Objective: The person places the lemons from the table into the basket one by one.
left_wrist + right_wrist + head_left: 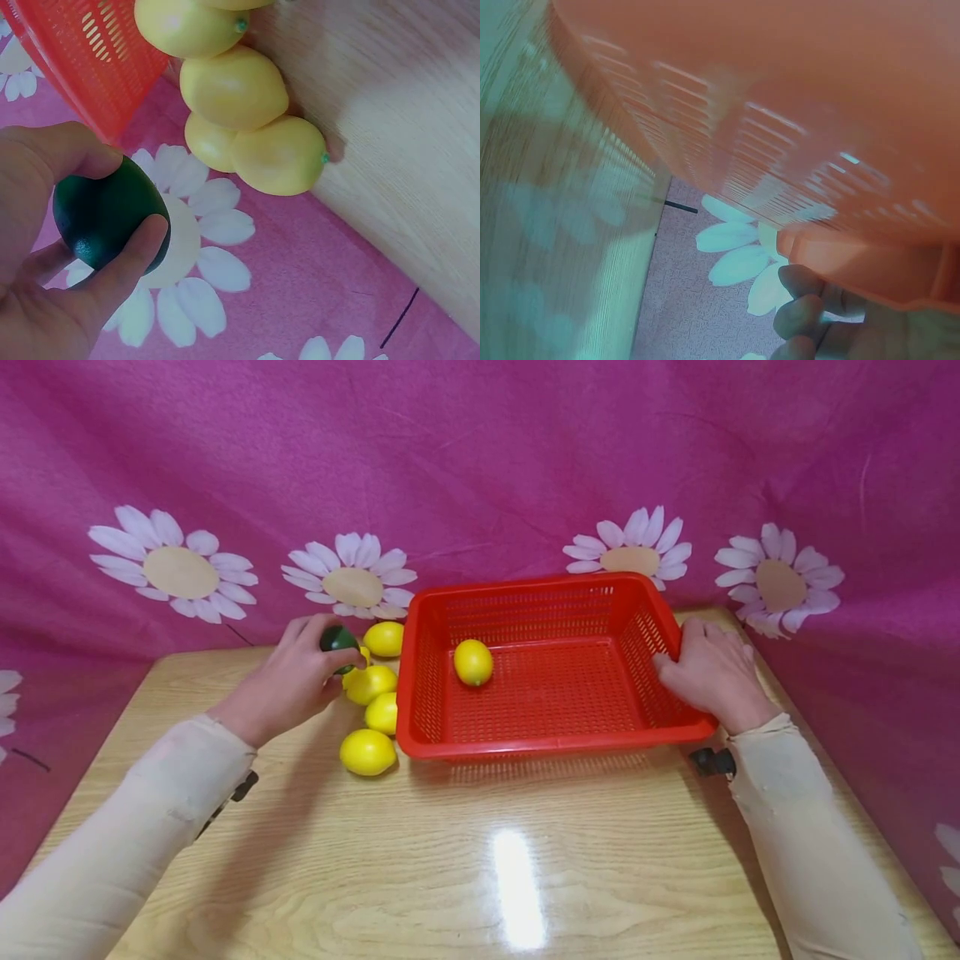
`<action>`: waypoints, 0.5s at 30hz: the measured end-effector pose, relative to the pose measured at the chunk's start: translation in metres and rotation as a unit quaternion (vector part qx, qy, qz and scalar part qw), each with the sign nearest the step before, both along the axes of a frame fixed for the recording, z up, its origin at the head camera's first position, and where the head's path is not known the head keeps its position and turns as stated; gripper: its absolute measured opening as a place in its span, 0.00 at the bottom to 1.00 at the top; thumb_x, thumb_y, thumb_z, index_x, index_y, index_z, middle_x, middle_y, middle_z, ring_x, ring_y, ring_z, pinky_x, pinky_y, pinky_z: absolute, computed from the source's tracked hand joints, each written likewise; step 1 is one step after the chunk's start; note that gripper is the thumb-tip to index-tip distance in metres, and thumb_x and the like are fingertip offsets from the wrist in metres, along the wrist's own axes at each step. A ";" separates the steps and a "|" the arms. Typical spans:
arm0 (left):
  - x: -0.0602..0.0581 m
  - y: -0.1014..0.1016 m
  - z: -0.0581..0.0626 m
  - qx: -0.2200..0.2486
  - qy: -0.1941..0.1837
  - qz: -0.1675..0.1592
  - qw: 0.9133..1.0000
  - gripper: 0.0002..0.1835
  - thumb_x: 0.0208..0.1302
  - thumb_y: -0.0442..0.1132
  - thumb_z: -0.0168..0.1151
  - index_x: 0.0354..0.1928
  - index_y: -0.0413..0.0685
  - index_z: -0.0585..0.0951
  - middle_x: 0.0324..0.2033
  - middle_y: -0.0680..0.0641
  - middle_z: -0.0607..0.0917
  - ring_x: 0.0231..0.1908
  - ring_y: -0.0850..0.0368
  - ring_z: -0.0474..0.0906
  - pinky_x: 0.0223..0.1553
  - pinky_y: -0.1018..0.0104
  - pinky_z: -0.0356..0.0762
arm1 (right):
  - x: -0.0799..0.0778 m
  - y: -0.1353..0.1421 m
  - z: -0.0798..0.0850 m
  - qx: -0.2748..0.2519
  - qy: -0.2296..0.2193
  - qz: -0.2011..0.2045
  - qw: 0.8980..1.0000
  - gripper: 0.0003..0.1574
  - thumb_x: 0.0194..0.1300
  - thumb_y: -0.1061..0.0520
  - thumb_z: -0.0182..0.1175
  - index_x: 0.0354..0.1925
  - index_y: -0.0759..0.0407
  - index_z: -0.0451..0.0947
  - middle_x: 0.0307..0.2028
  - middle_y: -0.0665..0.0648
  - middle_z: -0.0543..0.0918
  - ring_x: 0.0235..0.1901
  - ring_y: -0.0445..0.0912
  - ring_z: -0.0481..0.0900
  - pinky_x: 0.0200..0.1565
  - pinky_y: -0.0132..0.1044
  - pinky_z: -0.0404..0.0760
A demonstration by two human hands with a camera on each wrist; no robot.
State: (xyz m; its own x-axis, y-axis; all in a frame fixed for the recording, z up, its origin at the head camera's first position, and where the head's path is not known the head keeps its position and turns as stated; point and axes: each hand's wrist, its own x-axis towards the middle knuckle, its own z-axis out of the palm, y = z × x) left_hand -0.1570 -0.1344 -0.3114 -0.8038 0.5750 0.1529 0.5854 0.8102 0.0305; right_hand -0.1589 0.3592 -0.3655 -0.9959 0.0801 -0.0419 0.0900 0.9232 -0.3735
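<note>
My left hand (300,664) pinches a dark green oval fruit (105,210) between thumb and fingers, above the left side of the table. Right under and beside it, several yellow lemons (367,752) lie in a rough row along the basket's left side. The red plastic basket (555,746) has slotted walls, and a single lemon (473,662) lies inside toward its left end. On the basket's right rim my right hand (712,672) holds on, thumb over the inside and fingers curled outside. In the right wrist view those fingers show below the rim.
The wooden table (420,877) extends in front of the basket, with a bright light reflection on it. A purple cloth (480,468) with white daisies hangs behind and at the sides, close to the basket's back.
</note>
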 end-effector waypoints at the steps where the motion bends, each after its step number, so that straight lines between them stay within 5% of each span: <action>1: 0.000 0.001 0.000 0.001 0.003 -0.002 1.000 0.19 0.57 0.27 0.75 0.51 0.49 0.89 0.63 0.29 0.72 0.65 0.25 0.65 0.57 0.29 0.80 | 0.000 0.000 0.000 0.000 0.000 0.000 1.000 0.37 0.62 0.50 0.63 0.59 0.72 0.64 0.49 0.73 0.73 0.47 0.67 0.67 0.52 0.65 0.69; 15: -0.004 0.013 0.005 0.027 0.021 -0.014 0.999 0.18 0.58 0.26 0.71 0.50 0.50 0.88 0.63 0.29 0.71 0.65 0.27 0.66 0.56 0.31 0.82 | -0.001 0.000 0.000 -0.002 0.004 0.002 1.000 0.36 0.62 0.50 0.63 0.58 0.73 0.65 0.48 0.73 0.73 0.47 0.67 0.67 0.50 0.64 0.67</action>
